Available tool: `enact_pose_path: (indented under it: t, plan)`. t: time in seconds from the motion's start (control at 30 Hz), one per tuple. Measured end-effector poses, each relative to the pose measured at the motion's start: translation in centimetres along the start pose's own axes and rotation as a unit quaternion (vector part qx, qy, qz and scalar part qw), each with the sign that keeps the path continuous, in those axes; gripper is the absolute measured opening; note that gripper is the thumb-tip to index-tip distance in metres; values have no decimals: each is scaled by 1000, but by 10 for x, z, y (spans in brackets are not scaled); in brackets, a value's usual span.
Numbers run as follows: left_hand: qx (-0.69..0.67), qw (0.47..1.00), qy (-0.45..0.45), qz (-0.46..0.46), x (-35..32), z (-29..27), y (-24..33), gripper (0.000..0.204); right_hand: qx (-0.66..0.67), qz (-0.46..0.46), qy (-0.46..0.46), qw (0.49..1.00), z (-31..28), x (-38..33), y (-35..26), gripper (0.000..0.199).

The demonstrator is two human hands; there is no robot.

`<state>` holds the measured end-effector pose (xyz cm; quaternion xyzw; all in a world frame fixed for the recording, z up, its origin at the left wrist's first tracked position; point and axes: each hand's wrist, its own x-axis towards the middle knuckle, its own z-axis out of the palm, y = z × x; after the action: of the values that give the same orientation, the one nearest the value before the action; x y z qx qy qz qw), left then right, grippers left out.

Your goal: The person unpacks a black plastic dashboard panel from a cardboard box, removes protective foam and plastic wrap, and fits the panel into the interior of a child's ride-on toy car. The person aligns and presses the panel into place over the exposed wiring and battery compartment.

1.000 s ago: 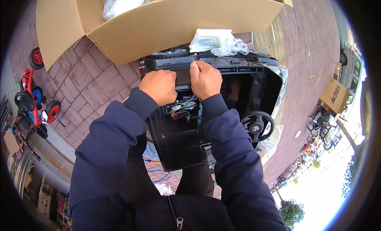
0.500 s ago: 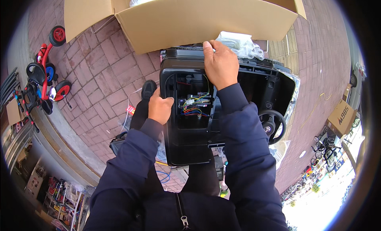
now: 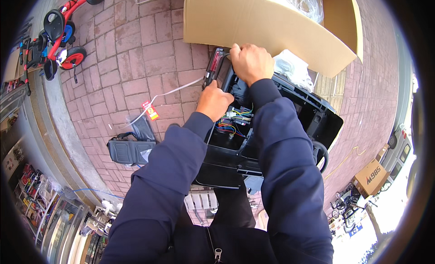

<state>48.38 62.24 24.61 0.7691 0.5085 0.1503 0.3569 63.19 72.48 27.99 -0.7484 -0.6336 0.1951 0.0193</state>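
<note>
Right hand [image 3: 252, 62] clenched over the rim of the black car [image 3: 229, 157], up by the carton [image 3: 253, 26]! Left hand [image 3: 215, 103] grips the car's left end, thumb inside, just below a red light [image 3: 215, 63]. The car sits on the paving [image 3: 136, 78] before the legs, coloured wires [image 3: 235, 114] bared, clear bag [image 3: 292, 69] right beside the carton.

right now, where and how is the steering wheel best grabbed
Probably by the exposed right side of the steering wheel, coming from the right: its slim curved rim shows there, while the right sleeve covers its left part.
</note>
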Motion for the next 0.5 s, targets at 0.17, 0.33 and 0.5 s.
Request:
enact_pose_path:
  t: [0.17, 0.33, 0.5]
  plan:
    - [-386, 889, -107, -224, -61, -4, -9, 119, -33, 5, 58, 998, 2, -2, 3, 50]
    - [-441, 859, -20, -259, -160, 36, -57, 96, -42, -13, 143, 989, 3, 0, -1, 49]
    - [-479, 820, 17, -314, -152, 131, -158, 67, 230, -218, 315, 894, 16, -24, 4, 37]
